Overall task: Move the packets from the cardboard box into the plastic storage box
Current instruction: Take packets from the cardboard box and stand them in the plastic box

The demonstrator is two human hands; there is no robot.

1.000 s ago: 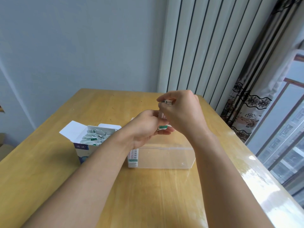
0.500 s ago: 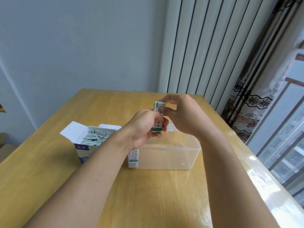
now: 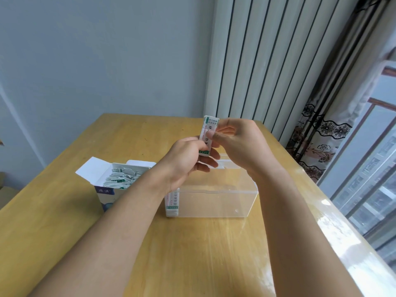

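I am holding the stack of packets [image 3: 207, 137] upright, long axis vertical, my left hand [image 3: 188, 159] gripping its lower end and my right hand [image 3: 233, 142] pinching its middle, directly above the open plastic storage box [image 3: 225, 202] on the tabletop [image 3: 192, 254].

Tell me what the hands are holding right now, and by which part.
A small stack of packets: the left hand grips its lower end, the right hand pinches its middle, above the plastic storage box.
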